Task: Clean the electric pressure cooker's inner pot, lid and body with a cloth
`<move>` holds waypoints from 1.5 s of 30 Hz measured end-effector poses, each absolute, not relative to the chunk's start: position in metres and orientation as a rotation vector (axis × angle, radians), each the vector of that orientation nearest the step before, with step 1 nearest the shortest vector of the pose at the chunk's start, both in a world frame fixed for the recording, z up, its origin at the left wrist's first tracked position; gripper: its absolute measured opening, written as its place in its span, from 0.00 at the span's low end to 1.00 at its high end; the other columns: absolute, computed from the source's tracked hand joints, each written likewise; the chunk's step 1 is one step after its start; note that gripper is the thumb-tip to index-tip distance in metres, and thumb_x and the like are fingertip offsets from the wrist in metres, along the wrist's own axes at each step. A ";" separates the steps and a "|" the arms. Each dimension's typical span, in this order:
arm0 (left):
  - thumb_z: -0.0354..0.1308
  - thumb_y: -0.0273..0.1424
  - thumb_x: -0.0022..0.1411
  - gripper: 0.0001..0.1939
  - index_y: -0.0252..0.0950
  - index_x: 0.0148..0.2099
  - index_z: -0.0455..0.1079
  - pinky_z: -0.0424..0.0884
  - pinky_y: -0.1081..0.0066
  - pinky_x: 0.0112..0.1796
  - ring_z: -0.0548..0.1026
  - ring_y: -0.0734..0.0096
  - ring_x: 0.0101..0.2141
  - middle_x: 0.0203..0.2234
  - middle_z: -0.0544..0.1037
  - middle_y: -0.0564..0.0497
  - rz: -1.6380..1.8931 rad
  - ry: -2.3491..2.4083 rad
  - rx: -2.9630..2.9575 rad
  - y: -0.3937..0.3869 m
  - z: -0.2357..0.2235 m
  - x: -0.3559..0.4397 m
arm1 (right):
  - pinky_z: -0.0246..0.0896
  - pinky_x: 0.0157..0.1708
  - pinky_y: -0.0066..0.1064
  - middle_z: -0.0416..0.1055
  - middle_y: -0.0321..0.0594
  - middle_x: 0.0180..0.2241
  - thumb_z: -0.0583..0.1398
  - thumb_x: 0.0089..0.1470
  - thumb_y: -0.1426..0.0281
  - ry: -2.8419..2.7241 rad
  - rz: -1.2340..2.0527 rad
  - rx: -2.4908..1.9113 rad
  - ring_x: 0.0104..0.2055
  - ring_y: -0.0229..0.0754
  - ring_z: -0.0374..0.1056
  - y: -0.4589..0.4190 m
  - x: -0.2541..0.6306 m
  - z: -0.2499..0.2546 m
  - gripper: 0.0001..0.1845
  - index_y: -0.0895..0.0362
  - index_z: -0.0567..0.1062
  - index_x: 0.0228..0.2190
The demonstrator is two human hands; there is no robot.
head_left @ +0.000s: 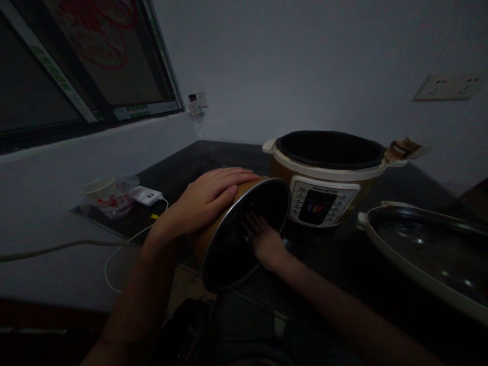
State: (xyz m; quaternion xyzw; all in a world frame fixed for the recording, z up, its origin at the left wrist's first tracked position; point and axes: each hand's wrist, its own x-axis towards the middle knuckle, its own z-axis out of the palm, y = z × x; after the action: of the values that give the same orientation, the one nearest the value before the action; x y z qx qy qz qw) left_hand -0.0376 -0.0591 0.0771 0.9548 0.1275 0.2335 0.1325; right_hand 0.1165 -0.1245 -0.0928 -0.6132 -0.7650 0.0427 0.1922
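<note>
A cooker's inner pot (217, 223), orange-brown outside and dark inside, is tipped on its side with its mouth facing me. My left hand (213, 195) lies over its upper outer wall, the fingers curved along it and holding it. My right hand (265, 241) reaches into the mouth, fingers stretched toward the dark inside; the fingertips are dim, and I cannot tell whether they touch the wall. Just behind the pot stands the electric pressure cooker (326, 201), white-rimmed with a button panel, its top uncovered. The cooker lid (430, 249) lies upturned at the right.
At the left of the dark countertop (198, 160) stand a paper cup (101, 188) in crumpled plastic and a white charger (147, 195) with a cable. A brown and white object (404, 150) rests at the cooker's right handle. Wall sockets (448, 87) and a window (95, 61) are behind.
</note>
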 end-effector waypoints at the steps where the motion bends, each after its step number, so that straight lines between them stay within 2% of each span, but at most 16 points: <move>1: 0.41 0.33 0.68 0.21 0.39 0.59 0.64 0.56 0.62 0.60 0.63 0.66 0.58 0.57 0.70 0.52 0.683 0.357 2.769 -0.058 0.076 -0.038 | 0.32 0.65 0.49 0.48 0.58 0.63 0.52 0.59 0.76 -2.126 0.079 -1.745 0.67 0.53 0.38 -0.118 0.126 -0.089 0.26 0.71 0.61 0.57; 4: 0.42 0.32 0.68 0.21 0.38 0.58 0.66 0.56 0.63 0.59 0.64 0.66 0.57 0.56 0.70 0.52 0.719 0.339 2.760 -0.056 0.074 -0.039 | 0.24 0.66 0.46 0.43 0.58 0.65 0.49 0.59 0.78 -2.064 0.012 -1.793 0.68 0.50 0.31 -0.105 0.140 -0.078 0.28 0.74 0.55 0.60; 7: 0.42 0.31 0.67 0.21 0.38 0.58 0.66 0.57 0.63 0.58 0.65 0.66 0.57 0.56 0.71 0.52 0.763 0.319 2.756 -0.053 0.070 -0.040 | 0.24 0.66 0.46 0.43 0.58 0.65 0.48 0.59 0.78 -2.022 0.036 -1.815 0.68 0.50 0.31 -0.107 0.128 -0.082 0.28 0.74 0.54 0.60; 12: 0.41 0.31 0.67 0.21 0.38 0.58 0.66 0.58 0.64 0.58 0.65 0.68 0.57 0.56 0.71 0.52 0.800 0.301 2.775 -0.049 0.067 -0.038 | 0.42 0.62 0.49 0.56 0.60 0.61 0.55 0.58 0.71 -2.019 0.267 -1.776 0.65 0.54 0.48 -0.127 0.074 -0.095 0.26 0.71 0.64 0.56; 15: 0.41 0.32 0.67 0.21 0.38 0.57 0.66 0.58 0.63 0.58 0.65 0.68 0.57 0.55 0.71 0.52 0.818 0.339 2.790 -0.051 0.066 -0.039 | 0.60 0.53 0.35 0.69 0.49 0.54 0.45 0.64 0.70 -2.062 0.419 -1.621 0.56 0.43 0.65 -0.134 0.043 -0.080 0.23 0.64 0.65 0.56; 18: 0.41 0.32 0.67 0.21 0.37 0.57 0.67 0.58 0.63 0.58 0.66 0.67 0.57 0.55 0.71 0.51 0.839 0.368 2.788 -0.054 0.066 -0.040 | 0.64 0.45 0.26 0.73 0.38 0.49 0.30 0.65 0.73 -2.093 0.496 -1.457 0.47 0.33 0.71 -0.140 0.027 -0.061 0.31 0.59 0.61 0.58; 21: 0.42 0.32 0.67 0.21 0.38 0.57 0.67 0.59 0.63 0.57 0.66 0.66 0.56 0.55 0.72 0.51 0.849 0.362 2.784 -0.055 0.066 -0.042 | 0.64 0.45 0.23 0.74 0.37 0.48 0.30 0.66 0.72 -2.139 0.527 -1.390 0.46 0.32 0.71 -0.148 0.033 -0.059 0.31 0.61 0.62 0.57; 23: 0.42 0.32 0.67 0.21 0.38 0.58 0.66 0.59 0.63 0.57 0.66 0.66 0.56 0.55 0.71 0.51 0.839 0.355 2.784 -0.055 0.066 -0.043 | 0.63 0.49 0.25 0.73 0.39 0.50 0.39 0.66 0.71 -2.193 0.513 -1.400 0.51 0.35 0.68 -0.152 0.049 -0.069 0.25 0.61 0.67 0.54; 25: 0.42 0.31 0.67 0.21 0.37 0.58 0.66 0.58 0.64 0.58 0.66 0.67 0.56 0.55 0.71 0.51 0.822 0.349 2.782 -0.055 0.067 -0.043 | 0.57 0.56 0.35 0.68 0.48 0.54 0.50 0.62 0.70 -2.228 0.444 -1.472 0.59 0.44 0.61 -0.151 0.071 -0.082 0.20 0.63 0.71 0.51; 27: 0.42 0.31 0.67 0.21 0.36 0.58 0.66 0.58 0.65 0.58 0.66 0.67 0.56 0.55 0.71 0.50 0.807 0.335 2.777 -0.055 0.068 -0.042 | 0.45 0.62 0.48 0.60 0.56 0.59 0.56 0.57 0.71 -2.209 0.323 -1.592 0.64 0.54 0.51 -0.143 0.096 -0.089 0.21 0.66 0.71 0.51; 29: 0.42 0.31 0.67 0.21 0.36 0.57 0.66 0.58 0.64 0.58 0.66 0.67 0.57 0.56 0.71 0.50 0.793 0.325 2.771 -0.055 0.068 -0.042 | 0.35 0.63 0.54 0.52 0.59 0.62 0.56 0.56 0.73 -2.152 0.187 -1.692 0.66 0.57 0.43 -0.130 0.119 -0.089 0.25 0.68 0.67 0.55; 33: 0.42 0.31 0.67 0.21 0.37 0.58 0.66 0.58 0.63 0.58 0.65 0.68 0.57 0.56 0.71 0.51 0.783 0.325 2.774 -0.055 0.069 -0.044 | 0.25 0.65 0.49 0.41 0.57 0.65 0.50 0.59 0.76 -2.102 0.036 -1.725 0.68 0.50 0.30 -0.108 0.145 -0.081 0.28 0.72 0.57 0.60; 36: 0.42 0.31 0.67 0.21 0.37 0.58 0.66 0.58 0.64 0.58 0.65 0.68 0.57 0.56 0.71 0.51 0.795 0.329 2.779 -0.054 0.068 -0.042 | 0.25 0.65 0.48 0.44 0.56 0.65 0.54 0.57 0.75 -2.109 0.095 -1.709 0.68 0.51 0.33 -0.112 0.135 -0.087 0.29 0.71 0.59 0.59; 40: 0.41 0.31 0.67 0.21 0.38 0.56 0.67 0.59 0.64 0.57 0.66 0.69 0.56 0.55 0.72 0.52 0.802 0.355 2.776 -0.053 0.068 -0.035 | 0.38 0.64 0.49 0.55 0.56 0.61 0.55 0.57 0.71 -2.099 0.349 -1.645 0.65 0.53 0.47 -0.132 0.087 -0.095 0.23 0.67 0.68 0.54; 43: 0.40 0.31 0.67 0.21 0.38 0.56 0.68 0.60 0.64 0.56 0.67 0.68 0.55 0.54 0.73 0.52 0.801 0.382 2.777 -0.055 0.071 -0.031 | 0.55 0.57 0.36 0.69 0.47 0.54 0.46 0.63 0.71 -2.047 0.547 -1.521 0.58 0.42 0.62 -0.149 0.049 -0.085 0.21 0.61 0.70 0.52; 45: 0.40 0.32 0.67 0.21 0.39 0.56 0.68 0.61 0.64 0.56 0.68 0.68 0.55 0.54 0.73 0.53 0.783 0.411 2.778 -0.057 0.073 -0.030 | 0.61 0.52 0.30 0.72 0.42 0.50 0.39 0.65 0.72 -1.973 0.626 -1.448 0.53 0.36 0.67 -0.160 0.035 -0.075 0.25 0.59 0.67 0.54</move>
State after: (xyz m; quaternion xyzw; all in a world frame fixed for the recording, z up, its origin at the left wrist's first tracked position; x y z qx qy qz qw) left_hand -0.0295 -0.0570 0.0729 0.9467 0.1400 0.2670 0.1130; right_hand 0.0348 -0.1603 -0.0747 -0.5464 -0.7444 0.2363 0.3026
